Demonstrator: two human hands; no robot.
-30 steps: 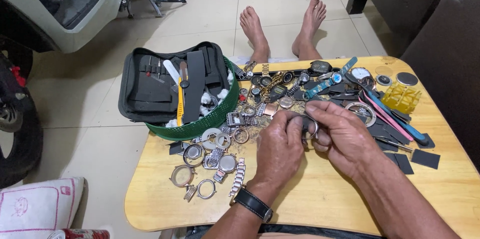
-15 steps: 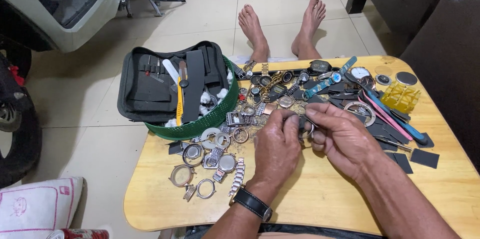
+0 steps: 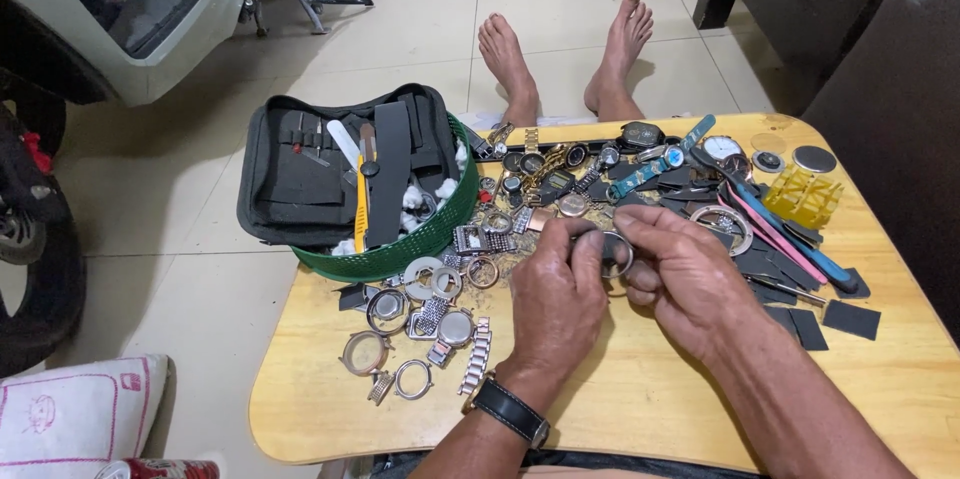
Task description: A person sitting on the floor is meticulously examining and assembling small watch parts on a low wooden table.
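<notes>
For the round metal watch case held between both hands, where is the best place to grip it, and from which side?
Grip the round metal watch case by its outer rim, with fingertips on opposite edges, coming in from the left and right sides. It is a thin open ring held on edge above the wooden table, so pinching the rim likely keeps the centre free. The left hand and right hand already hold it this way.

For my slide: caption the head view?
Both hands hold a watch case over a parts-strewn wooden table.
</notes>
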